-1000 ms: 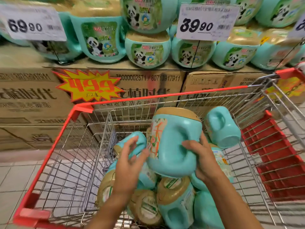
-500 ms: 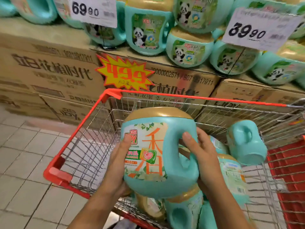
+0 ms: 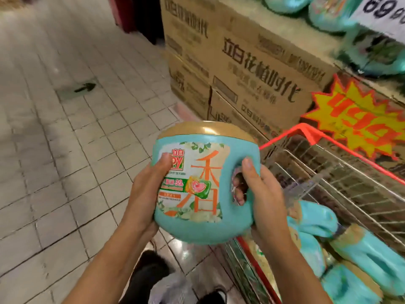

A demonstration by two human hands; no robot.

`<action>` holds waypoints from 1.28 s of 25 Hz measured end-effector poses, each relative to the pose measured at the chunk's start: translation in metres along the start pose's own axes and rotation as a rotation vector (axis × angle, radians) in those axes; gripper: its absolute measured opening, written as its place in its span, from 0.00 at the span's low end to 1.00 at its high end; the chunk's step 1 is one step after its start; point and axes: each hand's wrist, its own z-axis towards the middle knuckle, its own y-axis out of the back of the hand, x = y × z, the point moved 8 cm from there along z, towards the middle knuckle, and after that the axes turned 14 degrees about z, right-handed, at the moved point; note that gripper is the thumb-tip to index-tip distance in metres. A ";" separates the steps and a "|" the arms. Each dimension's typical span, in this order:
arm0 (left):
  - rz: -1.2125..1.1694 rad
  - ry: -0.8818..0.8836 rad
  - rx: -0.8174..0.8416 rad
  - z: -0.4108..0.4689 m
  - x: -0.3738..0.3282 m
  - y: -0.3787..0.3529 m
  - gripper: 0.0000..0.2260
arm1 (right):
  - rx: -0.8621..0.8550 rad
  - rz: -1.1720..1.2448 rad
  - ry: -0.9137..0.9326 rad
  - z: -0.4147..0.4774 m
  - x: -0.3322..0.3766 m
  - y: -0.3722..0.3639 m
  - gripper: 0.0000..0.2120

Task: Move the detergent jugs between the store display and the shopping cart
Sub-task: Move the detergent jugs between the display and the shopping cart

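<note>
**Item:** detergent jug point(image 3: 206, 229). Teal body, gold lid point(image 3: 206, 130), printed label facing the camera.
**Position:** centre of frame, upright, held off the floor between both hands. It is just left of the shopping cart point(image 3: 350, 155), and its lower right edge overlaps the cart's red rim in view.

**Left hand** point(image 3: 145, 194): cupped against the jug's left side with the thumb laid over the label. Its fingers wrap behind the jug, out of sight.

**Right hand** point(image 3: 266, 200): grips the moulded handle on the jug's right side. The fingers point(image 3: 240, 189) pass through the handle opening and the thumb presses along the outside of the handle.

**Shopping cart:** wire basket with a red rim, at the right and lower right of frame.
**Contents:** cart jugs point(image 3: 372, 257), teal with gold lids, lying on their sides, heaped together and blurred.

**Store display:**
- Cardboard boxes point(image 3: 252, 69) with printed lettering, stacked from upper centre to upper right, standing on the floor just behind the cart.
- Display jugs point(image 3: 328, 12) on top of the boxes, teal and blurred.
- White price card point(image 3: 388, 14) in the upper right corner, cut by the frame edge.
- Starburst sign point(image 3: 359, 121), yellow and orange, on the box front above the cart's far rim.

**Floor** point(image 3: 65, 161): pale square tiles with dark joints, filling the left half of frame.
- Arrow mark point(image 3: 85, 87), dark, at upper left.
- Trouser leg point(image 3: 151, 268), dark, at bottom centre, with a shoe point(image 3: 211, 296) beside it.
</note>
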 end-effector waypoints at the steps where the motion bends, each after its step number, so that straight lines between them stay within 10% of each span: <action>1: -0.003 -0.014 -0.023 0.010 -0.008 0.020 0.18 | 0.026 0.008 -0.016 0.013 -0.009 -0.022 0.18; 12: 0.087 -0.034 -0.060 0.146 -0.123 0.219 0.16 | 0.088 0.025 -0.086 0.144 -0.091 -0.241 0.14; 32: 0.126 -0.099 0.119 0.539 -0.279 0.159 0.28 | -0.004 0.039 0.095 0.514 0.005 -0.331 0.16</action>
